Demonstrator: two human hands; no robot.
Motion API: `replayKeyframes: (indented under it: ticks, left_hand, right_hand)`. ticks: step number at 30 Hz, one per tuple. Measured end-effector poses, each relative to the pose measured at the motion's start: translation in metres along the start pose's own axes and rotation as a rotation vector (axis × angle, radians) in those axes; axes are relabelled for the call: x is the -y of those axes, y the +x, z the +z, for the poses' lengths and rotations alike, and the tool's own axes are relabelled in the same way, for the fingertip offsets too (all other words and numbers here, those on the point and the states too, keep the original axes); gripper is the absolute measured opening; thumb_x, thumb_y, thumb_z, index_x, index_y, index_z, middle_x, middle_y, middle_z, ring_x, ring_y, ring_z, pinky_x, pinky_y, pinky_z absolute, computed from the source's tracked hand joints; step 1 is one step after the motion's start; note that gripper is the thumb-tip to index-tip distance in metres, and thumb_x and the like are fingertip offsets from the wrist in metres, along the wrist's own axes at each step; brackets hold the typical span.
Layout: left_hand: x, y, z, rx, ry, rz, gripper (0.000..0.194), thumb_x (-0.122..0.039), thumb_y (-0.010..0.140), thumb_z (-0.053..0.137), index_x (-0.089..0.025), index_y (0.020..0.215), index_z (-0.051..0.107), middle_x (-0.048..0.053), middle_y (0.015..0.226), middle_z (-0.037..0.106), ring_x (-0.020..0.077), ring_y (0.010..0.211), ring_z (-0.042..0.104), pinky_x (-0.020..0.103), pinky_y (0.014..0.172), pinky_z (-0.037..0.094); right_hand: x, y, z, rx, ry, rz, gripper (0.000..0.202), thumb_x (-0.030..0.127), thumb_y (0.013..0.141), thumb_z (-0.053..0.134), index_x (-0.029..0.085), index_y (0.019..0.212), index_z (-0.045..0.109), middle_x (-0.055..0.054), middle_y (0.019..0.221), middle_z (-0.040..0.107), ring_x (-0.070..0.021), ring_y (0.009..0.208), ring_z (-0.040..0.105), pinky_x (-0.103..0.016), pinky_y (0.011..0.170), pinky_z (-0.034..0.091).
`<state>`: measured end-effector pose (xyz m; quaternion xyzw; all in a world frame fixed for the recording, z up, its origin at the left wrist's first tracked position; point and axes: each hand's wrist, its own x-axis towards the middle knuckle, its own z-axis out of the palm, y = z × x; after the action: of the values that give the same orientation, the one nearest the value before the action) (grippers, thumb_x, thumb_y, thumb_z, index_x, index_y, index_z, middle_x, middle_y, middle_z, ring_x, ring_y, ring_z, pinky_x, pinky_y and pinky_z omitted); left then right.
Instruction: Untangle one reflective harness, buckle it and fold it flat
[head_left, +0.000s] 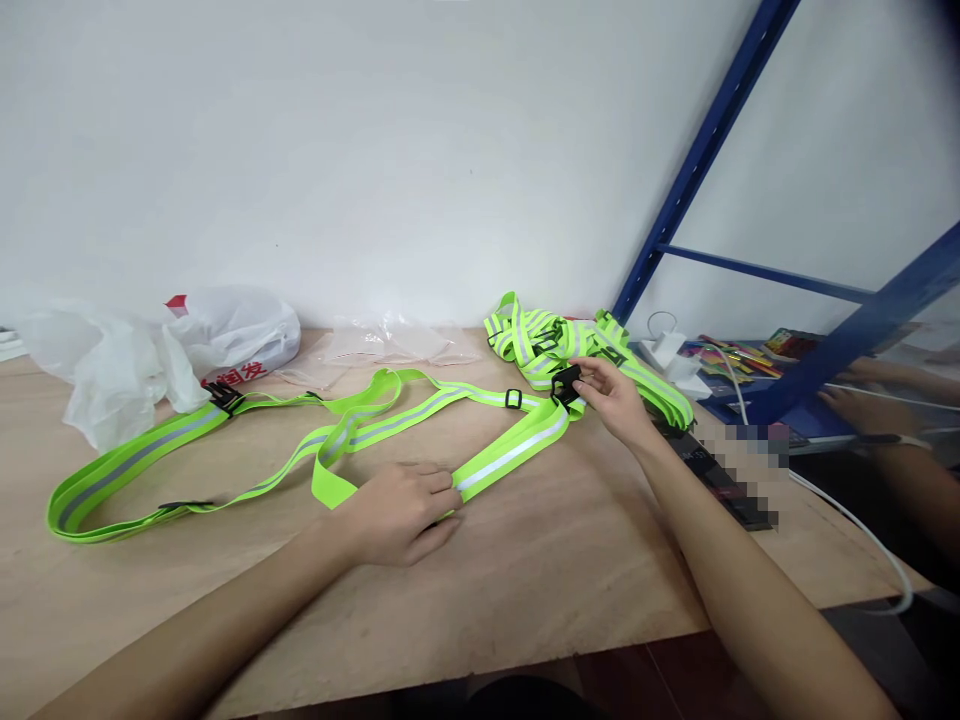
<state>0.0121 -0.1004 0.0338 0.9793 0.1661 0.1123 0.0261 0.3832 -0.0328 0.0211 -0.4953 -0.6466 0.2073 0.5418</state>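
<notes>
Both hands reach over the wooden table (517, 590), the left hand (401, 512) low and palm down, the right hand (611, 398) farther ahead. The neon-green strap (517, 450) spreads leftward and beyond the left fingers, which curl around one band; that band runs to the right fingertips, which pinch a black buckle (566, 383). Just beyond these, a strap heap (536, 345) crowds close; a white bag (247, 328) and clear wrappers (390, 342) lie beyond the left fingers.

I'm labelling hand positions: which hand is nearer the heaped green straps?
Right. The right hand is just in front of the heaped green straps; the left hand is farther off, to their front left.
</notes>
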Motion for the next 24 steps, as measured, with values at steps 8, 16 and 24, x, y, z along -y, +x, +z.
replayKeyframes:
  ticks: [8,16,24]
  left_hand:
    - [-0.011,0.012,-0.01,0.121,0.068,-0.099,0.022,-0.034,0.099,0.046,-0.02,0.089,0.06,0.006,0.088,0.066,0.0228,0.083,0.065,0.036,0.075,0.053]
    - [-0.009,0.006,0.016,0.084,-0.094,-0.004,0.051,-0.034,0.101,0.046,-0.019,0.149,0.038,0.013,0.156,0.043,0.0272,0.144,0.042,0.046,0.119,0.034]
    - [0.0,0.001,0.016,0.079,-0.257,-0.044,0.049,-0.022,0.1,0.045,-0.021,0.149,0.044,0.01,0.152,0.05,0.0225,0.141,0.046,0.044,0.12,0.037]
  right_hand:
    - [0.012,-0.003,0.005,0.092,-0.058,-0.057,0.027,0.034,0.084,0.062,0.024,0.109,0.066,-0.008,0.11,0.071,-0.0245,0.102,0.067,-0.042,0.089,0.055]
    - [0.007,-0.002,0.006,-0.126,-0.144,-0.057,0.027,0.031,0.083,0.062,0.021,0.107,0.066,-0.008,0.097,0.07,-0.0228,0.09,0.066,-0.042,0.086,0.055]
    - [-0.013,0.008,-0.007,-0.278,0.009,0.036,0.026,0.035,0.076,0.067,0.024,0.098,0.059,-0.006,0.092,0.069,-0.0243,0.088,0.069,-0.043,0.084,0.058]
